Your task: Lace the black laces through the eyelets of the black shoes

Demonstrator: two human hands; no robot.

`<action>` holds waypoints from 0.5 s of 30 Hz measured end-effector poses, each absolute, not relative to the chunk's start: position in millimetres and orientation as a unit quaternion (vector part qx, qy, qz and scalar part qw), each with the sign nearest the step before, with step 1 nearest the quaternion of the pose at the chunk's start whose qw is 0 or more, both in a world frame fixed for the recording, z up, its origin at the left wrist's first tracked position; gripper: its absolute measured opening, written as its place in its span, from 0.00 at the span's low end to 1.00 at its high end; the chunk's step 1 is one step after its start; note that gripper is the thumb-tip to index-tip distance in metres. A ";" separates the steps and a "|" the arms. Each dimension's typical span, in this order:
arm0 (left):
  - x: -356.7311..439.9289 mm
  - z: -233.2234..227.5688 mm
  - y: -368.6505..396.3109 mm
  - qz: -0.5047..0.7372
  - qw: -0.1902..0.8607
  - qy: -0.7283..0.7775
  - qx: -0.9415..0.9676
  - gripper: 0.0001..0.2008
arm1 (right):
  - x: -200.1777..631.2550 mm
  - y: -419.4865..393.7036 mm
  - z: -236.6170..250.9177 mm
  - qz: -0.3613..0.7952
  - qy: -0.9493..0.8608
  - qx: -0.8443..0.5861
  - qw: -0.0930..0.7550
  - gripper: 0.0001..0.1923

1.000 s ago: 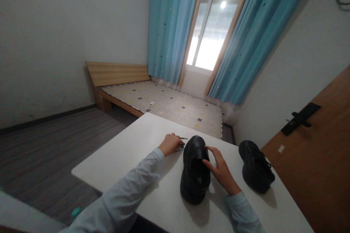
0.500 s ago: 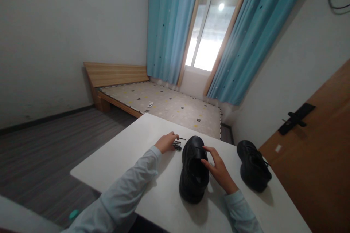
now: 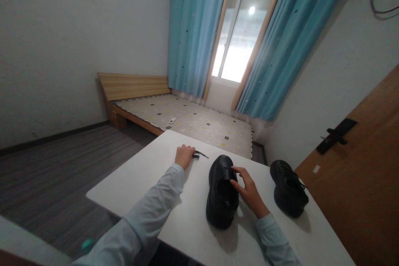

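Note:
A black shoe (image 3: 215, 203) stands upright near the middle of the white table (image 3: 146, 174), its opening toward me. My right hand (image 3: 249, 191) is at its right side, thumb and forefinger gripping the tongue. Left of the shoe, toward the far edge, my left hand (image 3: 184, 156) is closed over a bunched black shoelace (image 3: 196, 156); one end sticks out to the right on the tabletop. The fingertips of that hand are partly hidden. A second black shoe (image 3: 289, 191), with a lace in it, stands to the right of my right hand.
Beyond the table is a bed with a bare patterned mattress (image 3: 199, 122) and a white remote (image 3: 172, 120) on it. Blue curtains (image 3: 199, 29) hang by the window. A wooden door (image 3: 368, 174) with a black handle is at the right. A green object (image 3: 87, 244) lies on the floor.
My left hand has moved a little away from me and to the left, and the shoelace has shifted with it. My right hand keeps its place on the shoe.

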State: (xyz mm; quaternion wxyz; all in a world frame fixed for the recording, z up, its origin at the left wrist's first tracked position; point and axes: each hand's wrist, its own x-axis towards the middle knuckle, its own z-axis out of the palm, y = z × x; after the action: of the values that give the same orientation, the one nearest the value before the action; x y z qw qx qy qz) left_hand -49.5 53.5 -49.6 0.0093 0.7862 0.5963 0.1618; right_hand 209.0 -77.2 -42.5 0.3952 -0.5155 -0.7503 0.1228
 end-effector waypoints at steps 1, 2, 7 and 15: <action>-52.2 -51.4 55.8 0.167 0.005 0.608 0.776 0.10 | 208.8 -77.7 -42.7 0.122 -0.750 -0.516 0.395 0.18; -55.0 -53.2 58.0 0.170 0.005 0.616 0.769 0.11 | 208.8 -78.2 -43.0 0.121 -0.750 -0.516 0.396 0.18; -66.8 -61.0 65.7 0.182 0.001 0.654 0.735 0.14 | 209.2 -79.7 -43.9 0.118 -0.751 -0.514 0.397 0.18; -69.4 -70.3 65.3 0.180 -0.011 0.733 0.656 0.18 | 209.1 -80.4 -43.8 0.118 -0.751 -0.507 0.405 0.18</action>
State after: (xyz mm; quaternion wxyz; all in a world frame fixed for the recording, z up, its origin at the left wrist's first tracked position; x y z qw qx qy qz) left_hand -69.4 65.3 -70.3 -0.0107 0.6556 0.7332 0.1800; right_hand 209.1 -80.4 -43.8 0.4050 -0.5074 -0.7514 0.1176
